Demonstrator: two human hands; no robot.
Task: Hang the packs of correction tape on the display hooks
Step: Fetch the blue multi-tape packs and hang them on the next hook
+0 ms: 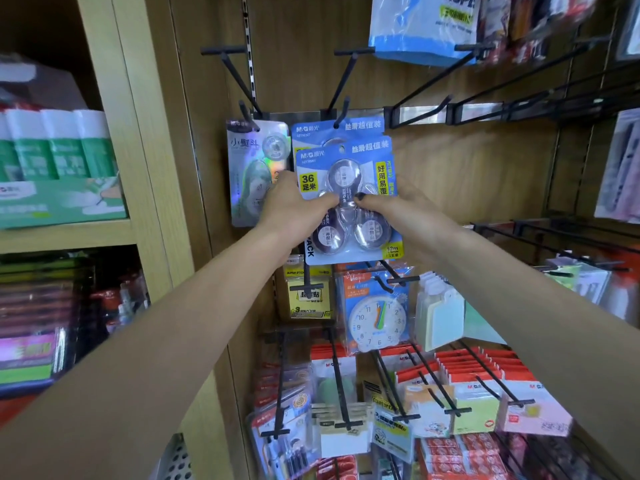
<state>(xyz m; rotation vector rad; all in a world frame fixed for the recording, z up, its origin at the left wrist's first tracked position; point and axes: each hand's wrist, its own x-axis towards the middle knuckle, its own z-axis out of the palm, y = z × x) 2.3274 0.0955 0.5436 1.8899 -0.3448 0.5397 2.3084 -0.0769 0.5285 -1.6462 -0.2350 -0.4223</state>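
Bare forearms, no sleeves; dark-painted right thumbnail (360, 196).

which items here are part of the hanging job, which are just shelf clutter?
Job:
- blue correction tape pack, held by left hand and right hand
- identical pack behind it, on the display hook

Clutter:
- holographic pack
- toy clock pack
- sticky notes
- green boxes

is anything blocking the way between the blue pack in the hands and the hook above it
Nothing visible blocks it. Both the left hand and right hand hold the front blue pack just below the hook tip. An identical pack already hangs there, and the new one would go in front of it.
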